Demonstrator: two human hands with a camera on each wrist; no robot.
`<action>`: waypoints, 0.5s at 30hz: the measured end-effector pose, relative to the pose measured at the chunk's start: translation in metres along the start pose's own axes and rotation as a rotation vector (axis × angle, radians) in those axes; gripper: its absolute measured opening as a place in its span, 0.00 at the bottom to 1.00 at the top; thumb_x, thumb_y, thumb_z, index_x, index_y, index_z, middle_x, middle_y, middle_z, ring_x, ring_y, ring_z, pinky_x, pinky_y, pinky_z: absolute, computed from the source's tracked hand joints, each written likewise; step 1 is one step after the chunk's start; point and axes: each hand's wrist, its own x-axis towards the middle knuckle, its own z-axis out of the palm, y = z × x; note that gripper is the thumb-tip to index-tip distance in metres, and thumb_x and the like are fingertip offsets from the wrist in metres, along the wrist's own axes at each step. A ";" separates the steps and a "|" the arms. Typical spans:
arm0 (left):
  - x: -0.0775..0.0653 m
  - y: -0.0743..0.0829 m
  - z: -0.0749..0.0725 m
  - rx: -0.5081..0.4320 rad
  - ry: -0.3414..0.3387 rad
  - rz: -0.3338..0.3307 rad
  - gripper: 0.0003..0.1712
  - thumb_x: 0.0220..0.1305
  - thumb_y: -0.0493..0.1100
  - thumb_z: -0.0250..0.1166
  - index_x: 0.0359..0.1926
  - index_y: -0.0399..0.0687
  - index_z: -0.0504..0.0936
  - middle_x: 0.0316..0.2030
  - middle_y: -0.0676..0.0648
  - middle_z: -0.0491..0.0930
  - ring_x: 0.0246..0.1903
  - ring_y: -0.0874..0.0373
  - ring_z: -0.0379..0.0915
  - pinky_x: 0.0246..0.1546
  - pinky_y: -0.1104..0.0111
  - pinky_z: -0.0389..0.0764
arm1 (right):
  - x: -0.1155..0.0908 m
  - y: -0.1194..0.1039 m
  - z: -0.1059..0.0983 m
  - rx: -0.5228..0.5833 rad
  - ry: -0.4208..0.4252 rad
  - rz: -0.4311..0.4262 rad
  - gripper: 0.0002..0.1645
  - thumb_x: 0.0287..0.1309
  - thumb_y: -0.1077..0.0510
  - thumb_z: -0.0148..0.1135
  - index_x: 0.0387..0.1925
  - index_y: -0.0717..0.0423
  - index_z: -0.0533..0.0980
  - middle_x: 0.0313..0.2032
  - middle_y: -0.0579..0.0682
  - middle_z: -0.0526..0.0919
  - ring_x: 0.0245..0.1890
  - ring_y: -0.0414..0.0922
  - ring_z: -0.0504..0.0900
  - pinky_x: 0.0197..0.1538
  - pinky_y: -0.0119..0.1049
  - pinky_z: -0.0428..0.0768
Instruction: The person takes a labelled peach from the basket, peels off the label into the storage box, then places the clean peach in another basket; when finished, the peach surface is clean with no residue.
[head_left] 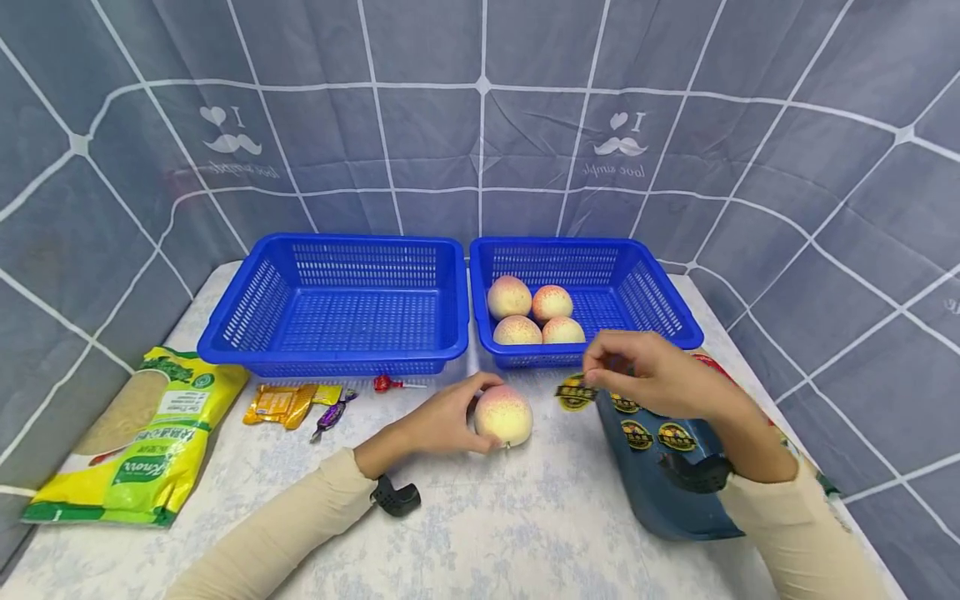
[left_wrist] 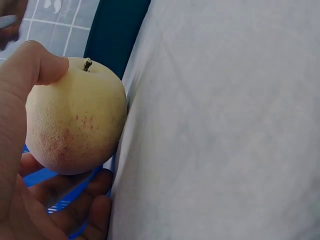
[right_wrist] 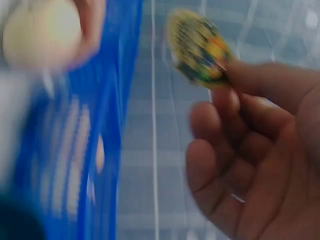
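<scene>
A pale yellow and pink peach (head_left: 504, 416) sits on the table in front of the baskets, its short stem showing in the left wrist view. My left hand (head_left: 448, 419) grips it from the left, thumb near the stem and fingers around the far side. Between thumb and forefinger my right hand (head_left: 651, 372) pinches a round black-and-gold fruit sticker (head_left: 576, 392), held to the right of the peach. Below that hand lies a dark blue sheet (head_left: 663, 492) bearing several more such stickers (head_left: 636, 434), partly hidden by the right forearm.
The right blue basket (head_left: 678, 321) holds several peaches (head_left: 517, 331); the left blue basket (head_left: 333, 360) stands beside it. At left lie a yellow Knorr bag (head_left: 146, 442), orange-wrapped snacks (head_left: 281, 403), a purple candy (head_left: 330, 417) and a red lollipop (head_left: 384, 383).
</scene>
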 end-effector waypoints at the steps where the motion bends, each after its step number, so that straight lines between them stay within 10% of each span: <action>1: 0.000 0.000 0.000 -0.002 0.000 -0.002 0.44 0.48 0.47 0.79 0.66 0.51 0.69 0.55 0.49 0.78 0.53 0.57 0.76 0.53 0.59 0.78 | -0.010 0.004 -0.011 -0.003 -0.018 0.049 0.09 0.68 0.67 0.63 0.35 0.49 0.77 0.30 0.46 0.79 0.30 0.41 0.77 0.32 0.34 0.78; 7: 0.000 -0.001 0.002 -0.028 -0.008 -0.014 0.45 0.50 0.50 0.79 0.67 0.51 0.68 0.56 0.48 0.78 0.54 0.55 0.76 0.53 0.57 0.78 | -0.066 0.047 -0.039 0.051 -0.161 0.309 0.06 0.71 0.65 0.58 0.35 0.55 0.77 0.31 0.46 0.78 0.31 0.40 0.76 0.35 0.33 0.78; 15: 0.000 0.001 -0.002 -0.055 -0.006 -0.030 0.45 0.50 0.48 0.79 0.67 0.50 0.68 0.56 0.46 0.79 0.55 0.53 0.76 0.54 0.55 0.77 | -0.088 0.083 -0.004 0.157 -0.373 0.381 0.06 0.63 0.69 0.61 0.32 0.56 0.78 0.30 0.44 0.82 0.29 0.40 0.78 0.31 0.32 0.78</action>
